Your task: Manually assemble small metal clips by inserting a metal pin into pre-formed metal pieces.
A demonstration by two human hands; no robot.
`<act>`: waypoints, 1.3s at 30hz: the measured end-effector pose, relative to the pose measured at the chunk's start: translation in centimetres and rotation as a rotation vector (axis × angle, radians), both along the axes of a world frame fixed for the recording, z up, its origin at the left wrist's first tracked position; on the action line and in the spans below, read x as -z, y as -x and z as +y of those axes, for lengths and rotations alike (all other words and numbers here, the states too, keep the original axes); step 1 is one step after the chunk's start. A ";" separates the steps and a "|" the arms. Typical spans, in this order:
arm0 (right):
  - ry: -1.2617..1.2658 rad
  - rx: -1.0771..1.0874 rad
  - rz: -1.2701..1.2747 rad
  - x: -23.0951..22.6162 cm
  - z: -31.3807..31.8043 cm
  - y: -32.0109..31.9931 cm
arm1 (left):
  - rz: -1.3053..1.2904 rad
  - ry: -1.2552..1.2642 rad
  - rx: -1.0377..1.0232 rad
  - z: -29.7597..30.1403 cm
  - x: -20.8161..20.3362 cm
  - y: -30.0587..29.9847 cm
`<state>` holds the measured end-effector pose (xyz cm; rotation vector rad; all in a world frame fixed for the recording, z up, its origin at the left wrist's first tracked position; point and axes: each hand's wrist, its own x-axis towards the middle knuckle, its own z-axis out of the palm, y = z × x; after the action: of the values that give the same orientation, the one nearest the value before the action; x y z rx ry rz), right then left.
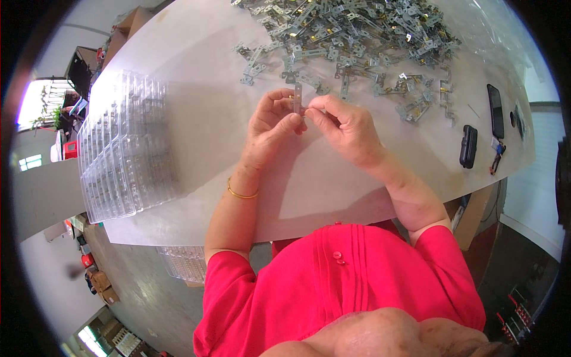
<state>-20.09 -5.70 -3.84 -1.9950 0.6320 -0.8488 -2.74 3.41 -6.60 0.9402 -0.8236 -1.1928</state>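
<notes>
My left hand grips a small flat metal bracket between thumb and fingers, with the strip standing roughly upright. My right hand is pinched closed right beside the bracket's lower part; whatever lies between its fingertips is too small to make out. Just beyond both hands spreads a heap of similar metal brackets, silvery with some brass-coloured bits. A few loose brackets lie at its near left edge.
Stacked clear plastic trays stand at the table's left. On the right lie a black case, a dark phone and a small tool. More trays sit below the near table edge. Clear plastic film covers the far right.
</notes>
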 end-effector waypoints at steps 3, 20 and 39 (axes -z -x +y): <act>0.006 0.021 0.014 0.2 0.0 0.0 | -0.045 -0.005 0.000 0.0 -0.1 0.1; 0.147 0.026 0.062 0.2 0.1 0.0 | -0.156 0.020 -0.096 -0.1 0.4 0.6; -0.215 -0.011 -0.319 0.8 -1.3 0.0 | 0.100 -0.075 0.206 0.2 -1.0 0.3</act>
<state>-20.13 -7.03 -4.69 -1.6257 0.5036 -1.0207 -3.02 3.58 -5.57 0.8636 -0.8147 -1.4460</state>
